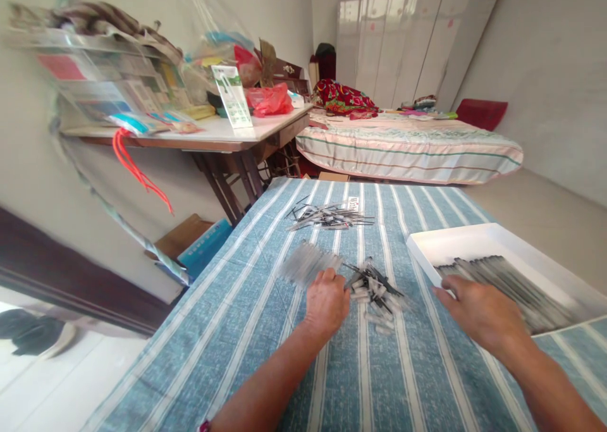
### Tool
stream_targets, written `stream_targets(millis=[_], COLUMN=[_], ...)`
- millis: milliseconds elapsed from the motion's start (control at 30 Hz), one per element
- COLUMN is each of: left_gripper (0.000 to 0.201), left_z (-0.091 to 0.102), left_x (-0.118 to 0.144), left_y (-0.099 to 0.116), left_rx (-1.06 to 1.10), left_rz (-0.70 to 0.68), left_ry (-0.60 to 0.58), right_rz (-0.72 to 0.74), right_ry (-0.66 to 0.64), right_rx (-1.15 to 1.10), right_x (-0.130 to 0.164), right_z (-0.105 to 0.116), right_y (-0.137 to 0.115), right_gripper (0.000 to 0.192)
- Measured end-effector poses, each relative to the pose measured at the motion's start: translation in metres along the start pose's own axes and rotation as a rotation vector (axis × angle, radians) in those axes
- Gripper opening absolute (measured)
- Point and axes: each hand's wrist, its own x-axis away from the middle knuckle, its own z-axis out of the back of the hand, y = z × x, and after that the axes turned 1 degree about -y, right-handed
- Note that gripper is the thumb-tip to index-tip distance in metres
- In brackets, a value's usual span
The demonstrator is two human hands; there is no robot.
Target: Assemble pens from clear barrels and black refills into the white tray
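Observation:
My left hand (327, 298) rests on the striped cloth with its fingers curled together; whatever lies under the fingertips is hidden. Just beyond it is a row of clear pen barrels (308, 262). To its right lies a loose heap of pen caps and black parts (377, 288), some pale, some dark. My right hand (488, 315) is closed over the near wall of a shallow white box (467, 237), thumb outside. Inside the box, assembled-looking pens (505, 286) lie side by side. Farther back is a pile of thin ink refills (327, 217).
A blue striped cloth (246, 331) covers the table. A printed label (353, 204) lies near the refills. At the left a white-topped desk (203, 140) bears bags and a small carton (232, 97). Behind stands a bed (403, 141); a blue box (203, 248) sits low at the left.

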Motion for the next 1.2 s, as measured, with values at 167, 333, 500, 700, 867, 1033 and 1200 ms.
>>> stream_targets(millis=[167, 333, 500, 700, 867, 1033, 1200], left_gripper=[0.021, 0.019, 0.022, 0.029, 0.026, 0.018, 0.013], left_z=[-0.007, -0.009, -0.008, -0.011, -0.011, -0.007, 0.002], left_x=[-0.002, -0.005, -0.005, -0.005, -0.006, -0.012, -0.019], left_y=[0.003, 0.001, -0.001, -0.004, -0.005, -0.009, -0.02], left_rx=[0.002, 0.005, -0.009, 0.002, 0.065, 0.314, 0.727], left_rz=[0.002, 0.033, 0.002, -0.019, 0.042, 0.135, 0.213], left_ry=[-0.049, -0.063, -0.093, -0.092, -0.069, -0.038, -0.032], right_rz=[0.21, 0.252, 0.234, 0.185, 0.162, 0.157, 0.16], right_ry=[-0.179, -0.172, -0.077, 0.029, 0.074, 0.126, 0.111], right_rx=[-0.26, -0.458, -0.542, -0.563, -0.555, -0.532, -0.521], right_x=[-0.003, -0.012, -0.016, -0.02, -0.02, -0.022, -0.025], right_z=[-0.03, -0.052, -0.069, -0.078, -0.085, -0.089, -0.09], right_y=[-0.058, -0.09, -0.09, -0.076, -0.069, -0.066, -0.063], right_gripper=[0.024, 0.022, 0.022, 0.026, 0.027, 0.029, 0.032])
